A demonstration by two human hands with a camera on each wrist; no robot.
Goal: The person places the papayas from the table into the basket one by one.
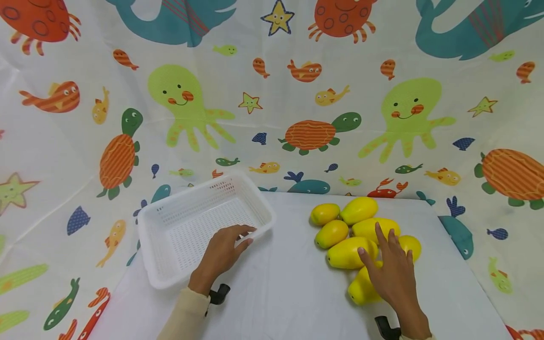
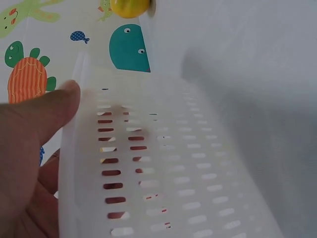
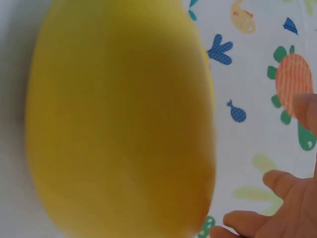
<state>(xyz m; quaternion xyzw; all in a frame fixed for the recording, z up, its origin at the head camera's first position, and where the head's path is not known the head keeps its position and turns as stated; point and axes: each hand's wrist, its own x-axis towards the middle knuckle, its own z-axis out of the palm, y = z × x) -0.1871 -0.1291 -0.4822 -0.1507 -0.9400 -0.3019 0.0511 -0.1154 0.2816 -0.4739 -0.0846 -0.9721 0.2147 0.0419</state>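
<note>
A white perforated plastic basket [image 1: 146,245] sits at the left of the table, with nothing in it. My left hand [image 1: 224,249] grips its right rim, fingers over the inner side and thumb outside; in the left wrist view the thumb [image 2: 54,111] lies along the rim beside the slotted wall. Several smooth yellow fruits, papaya-like in shape, lie in a cluster on the right, among them a long one [image 1: 348,253] and a nearer one [image 1: 362,288]. Over this cluster my right hand [image 1: 393,274] has its fingers spread. One fruit [image 3: 119,119] fills much of the right wrist view, beside the fingers [image 3: 282,183].
A white cloth covers the table [image 1: 293,283]. Behind and around it hangs a curtain [image 1: 272,113] printed with sea animals. Dark wrist straps [image 1: 218,295] sit on both arms.
</note>
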